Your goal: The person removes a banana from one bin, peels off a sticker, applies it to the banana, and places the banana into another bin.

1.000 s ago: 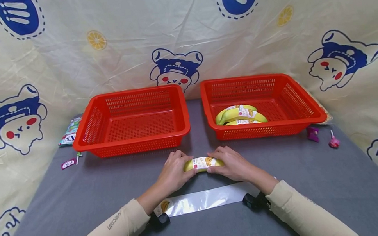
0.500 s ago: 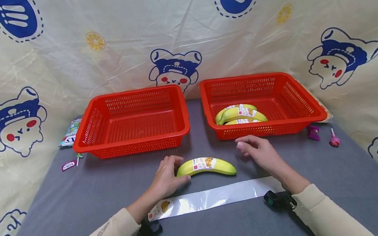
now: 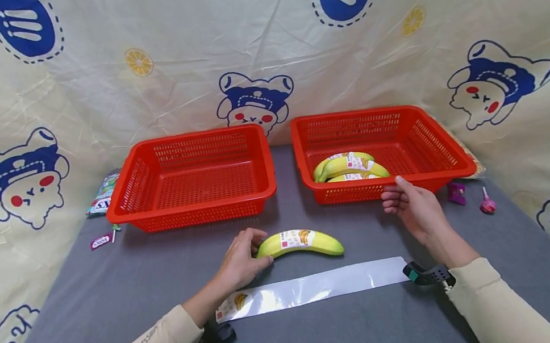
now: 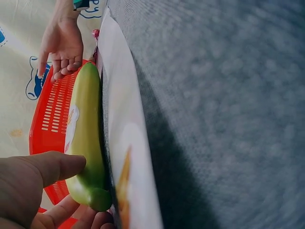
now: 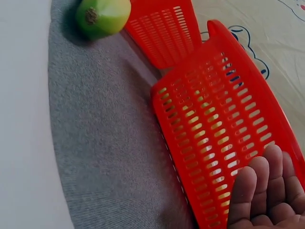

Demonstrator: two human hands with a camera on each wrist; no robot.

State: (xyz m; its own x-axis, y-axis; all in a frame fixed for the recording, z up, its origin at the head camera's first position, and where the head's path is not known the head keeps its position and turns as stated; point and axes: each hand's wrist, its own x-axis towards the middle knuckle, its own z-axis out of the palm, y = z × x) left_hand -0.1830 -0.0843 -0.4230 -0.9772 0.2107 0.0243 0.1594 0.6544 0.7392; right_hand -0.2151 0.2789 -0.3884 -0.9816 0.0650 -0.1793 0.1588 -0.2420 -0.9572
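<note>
A yellow-green banana (image 3: 322, 241) with a white label around its middle lies on the grey cloth. My left hand (image 3: 241, 258) holds its left end; in the left wrist view the thumb (image 4: 71, 164) presses one side and fingers lie beneath the end. At the front wall of the right red basket (image 3: 425, 180), my right hand (image 3: 420, 211) hangs in the air, fingers loosely curled around nothing. Labelled bananas (image 3: 354, 165) lie in that basket. Nearer me, a long shiny white strip (image 3: 315, 286) with a banana picture at its left end lies flat.
A second red basket (image 3: 192, 210) stands at the back left. Beside it are a snack bag (image 3: 103, 195) and a small purple wrapped candy (image 3: 101, 241). To the right lie another purple candy (image 3: 456, 193) and a pink lollipop (image 3: 487, 205). A printed curtain (image 3: 258, 36) hangs behind.
Both hands held the banana's ends at first. The right hand let go and moved right and up to the right basket's front. The banana's right end is now exposed; the left hand stays near its end.
</note>
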